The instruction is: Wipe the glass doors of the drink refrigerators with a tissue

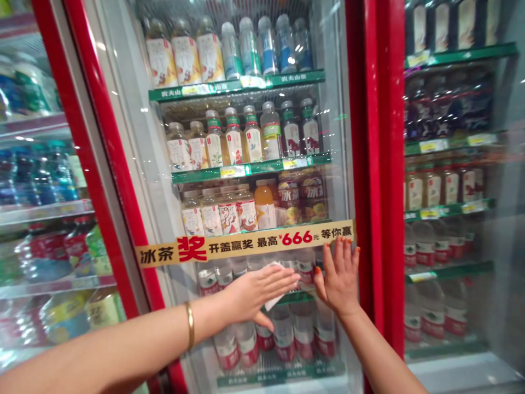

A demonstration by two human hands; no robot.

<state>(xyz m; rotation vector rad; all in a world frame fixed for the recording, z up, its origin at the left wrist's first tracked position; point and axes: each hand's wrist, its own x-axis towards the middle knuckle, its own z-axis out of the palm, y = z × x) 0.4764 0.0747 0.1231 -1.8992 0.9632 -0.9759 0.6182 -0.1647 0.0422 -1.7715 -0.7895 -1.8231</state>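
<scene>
My left hand [256, 290] lies flat against the glass door [328, 137] of a red-framed drinks fridge, fingers stretched out, pressing a white cloth or tissue [275, 298] to the glass. A gold bangle [189, 325] is on that wrist. My right hand [338, 276] is flat on the same glass beside it, fingers up and together, just under a yellow promotional strip [246, 246] with red and black print. Both hands are near the door's right edge.
Behind the glass, green-edged shelves [238, 85] carry rows of bottled teas, juices and water. The red door frame [369, 164] rises right of my hands. Another cooler [447, 191] of bottles stands at right, and one more [36, 219] at left.
</scene>
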